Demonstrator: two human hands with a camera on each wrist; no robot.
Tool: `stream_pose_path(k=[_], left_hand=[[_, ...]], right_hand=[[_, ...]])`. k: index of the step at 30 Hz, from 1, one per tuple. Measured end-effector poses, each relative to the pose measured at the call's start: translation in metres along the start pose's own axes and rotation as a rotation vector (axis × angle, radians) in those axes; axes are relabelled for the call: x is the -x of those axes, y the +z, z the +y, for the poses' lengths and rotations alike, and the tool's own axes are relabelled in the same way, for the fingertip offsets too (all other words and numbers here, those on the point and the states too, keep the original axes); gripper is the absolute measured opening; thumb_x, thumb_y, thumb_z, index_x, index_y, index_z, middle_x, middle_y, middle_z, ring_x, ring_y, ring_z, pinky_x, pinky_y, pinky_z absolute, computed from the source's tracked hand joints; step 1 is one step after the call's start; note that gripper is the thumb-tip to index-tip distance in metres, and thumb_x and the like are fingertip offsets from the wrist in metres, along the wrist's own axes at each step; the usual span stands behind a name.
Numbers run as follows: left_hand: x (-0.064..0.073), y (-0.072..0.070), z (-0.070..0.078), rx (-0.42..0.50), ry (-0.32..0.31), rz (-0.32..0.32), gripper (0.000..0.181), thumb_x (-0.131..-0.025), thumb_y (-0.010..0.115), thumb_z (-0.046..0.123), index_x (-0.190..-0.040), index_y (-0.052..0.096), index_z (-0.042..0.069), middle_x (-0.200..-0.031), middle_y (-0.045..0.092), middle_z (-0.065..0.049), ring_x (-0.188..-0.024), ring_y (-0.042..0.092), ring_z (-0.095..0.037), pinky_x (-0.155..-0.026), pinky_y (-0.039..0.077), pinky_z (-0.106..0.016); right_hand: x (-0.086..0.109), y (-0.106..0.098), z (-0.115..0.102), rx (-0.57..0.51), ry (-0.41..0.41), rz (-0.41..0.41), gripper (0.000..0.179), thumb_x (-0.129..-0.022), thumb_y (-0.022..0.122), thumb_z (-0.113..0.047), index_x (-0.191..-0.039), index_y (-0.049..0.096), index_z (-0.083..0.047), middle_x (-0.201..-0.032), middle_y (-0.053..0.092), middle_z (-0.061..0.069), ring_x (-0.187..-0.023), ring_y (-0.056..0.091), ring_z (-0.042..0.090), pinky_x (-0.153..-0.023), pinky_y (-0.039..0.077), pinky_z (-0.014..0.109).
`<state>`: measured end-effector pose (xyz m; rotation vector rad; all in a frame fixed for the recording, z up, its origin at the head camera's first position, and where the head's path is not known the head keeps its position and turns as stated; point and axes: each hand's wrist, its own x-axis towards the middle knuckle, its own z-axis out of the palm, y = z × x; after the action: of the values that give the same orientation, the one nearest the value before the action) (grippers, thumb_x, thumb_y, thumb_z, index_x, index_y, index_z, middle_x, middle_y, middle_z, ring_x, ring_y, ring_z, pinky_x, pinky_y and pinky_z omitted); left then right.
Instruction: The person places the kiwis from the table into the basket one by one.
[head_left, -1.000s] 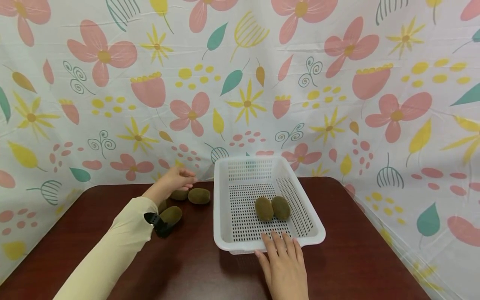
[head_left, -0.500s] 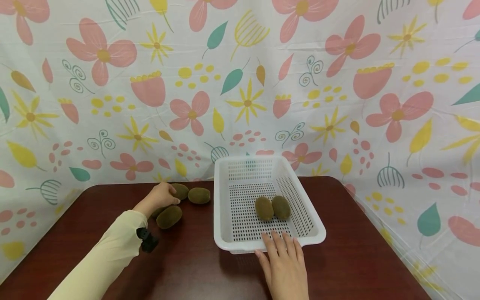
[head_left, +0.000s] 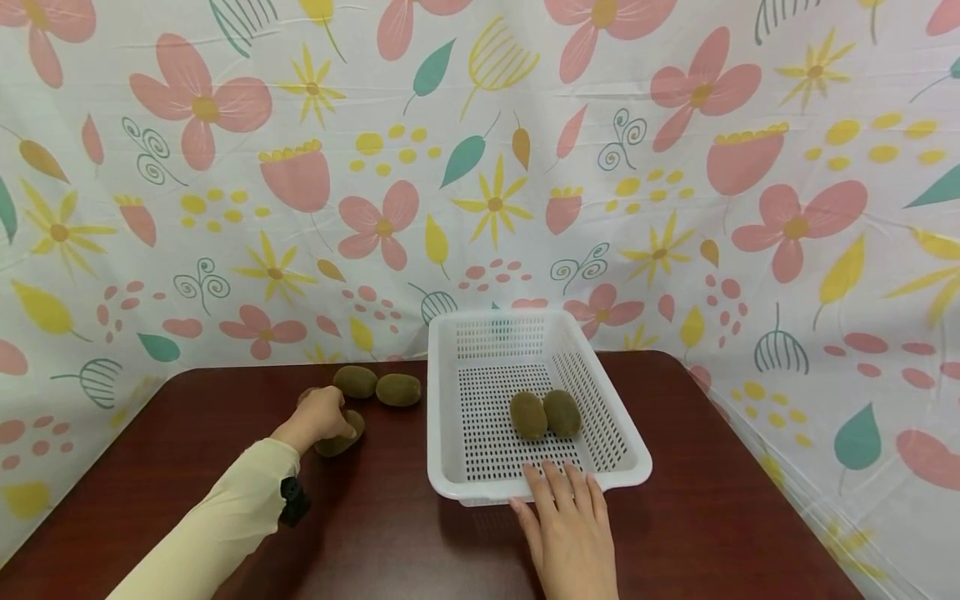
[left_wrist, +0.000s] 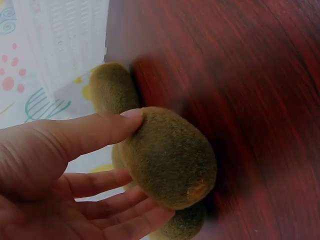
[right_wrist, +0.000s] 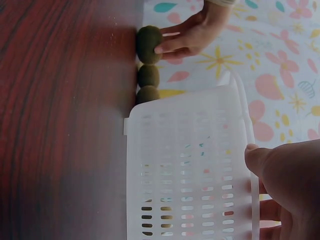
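My left hand (head_left: 318,417) holds a brown fuzzy kiwi (left_wrist: 172,157) between its thumb and fingers, at the left of the table. Part of another kiwi (left_wrist: 185,222) shows below it in the left wrist view; in the head view the hand mostly hides that one. Two more kiwis (head_left: 356,382) (head_left: 398,390) lie side by side just beyond. My right hand (head_left: 572,533) rests on the near rim of a white plastic basket (head_left: 441,417), fingers extended over the edge, thumb at its outer side. Inside the basket, two kiwis (head_left: 528,416) (head_left: 563,413) sit touching.
The dark wooden table (head_left: 397,533) carries everything. Behind its far edge hangs a white curtain (head_left: 480,167) printed with flowers and leaves. The basket's left wall stands close to the nearest loose kiwi.
My left hand has come down and back from above the far kiwis to the nearer one, and now grips it. The right hand and basket have stayed put.
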<state>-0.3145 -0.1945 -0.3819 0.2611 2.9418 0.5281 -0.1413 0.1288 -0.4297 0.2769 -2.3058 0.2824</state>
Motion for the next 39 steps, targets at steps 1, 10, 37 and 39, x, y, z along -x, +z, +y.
stream_pose_path(k=[1,10,37,39], left_hand=[[0.000,0.001,0.000,-0.006,0.002,0.000,0.055,-0.074,0.082,0.013,-0.113,0.056,-0.018,-0.110,0.059,-0.033,-0.096,0.060,-0.043,-0.076,0.054,-0.045],[0.004,0.007,0.006,-0.066,-0.004,-0.030,0.047,-0.073,0.084,0.012,-0.106,0.059,-0.010,-0.102,0.061,-0.024,-0.085,0.059,-0.034,-0.066,0.051,-0.039],[0.003,-0.002,0.008,-0.060,0.008,-0.042,0.041,-0.074,0.083,0.013,-0.099,0.058,-0.008,-0.097,0.060,-0.021,-0.082,0.060,-0.032,-0.066,0.053,-0.040],[0.003,-0.005,0.008,-0.046,0.010,-0.042,0.040,-0.074,0.083,0.013,-0.097,0.058,-0.008,-0.095,0.059,-0.020,-0.081,0.060,-0.031,-0.065,0.053,-0.040]], right_hand=[[0.000,0.000,0.000,0.000,0.000,0.001,0.059,-0.102,0.025,-0.052,-0.119,0.066,-0.012,-0.118,0.063,0.012,-0.115,0.053,0.037,-0.101,0.034,0.053],[0.000,-0.001,0.000,-0.004,0.006,-0.005,0.060,-0.102,0.024,-0.052,-0.118,0.066,-0.011,-0.117,0.064,0.012,-0.114,0.053,0.038,-0.100,0.035,0.053],[0.001,0.000,-0.001,0.000,0.005,0.006,0.062,-0.102,0.021,-0.052,-0.118,0.066,-0.011,-0.115,0.064,0.012,-0.113,0.053,0.038,-0.100,0.034,0.052],[0.001,0.000,-0.001,-0.001,0.006,0.006,0.063,-0.102,0.021,-0.052,-0.117,0.066,-0.011,-0.115,0.064,0.012,-0.113,0.053,0.038,-0.100,0.034,0.053]])
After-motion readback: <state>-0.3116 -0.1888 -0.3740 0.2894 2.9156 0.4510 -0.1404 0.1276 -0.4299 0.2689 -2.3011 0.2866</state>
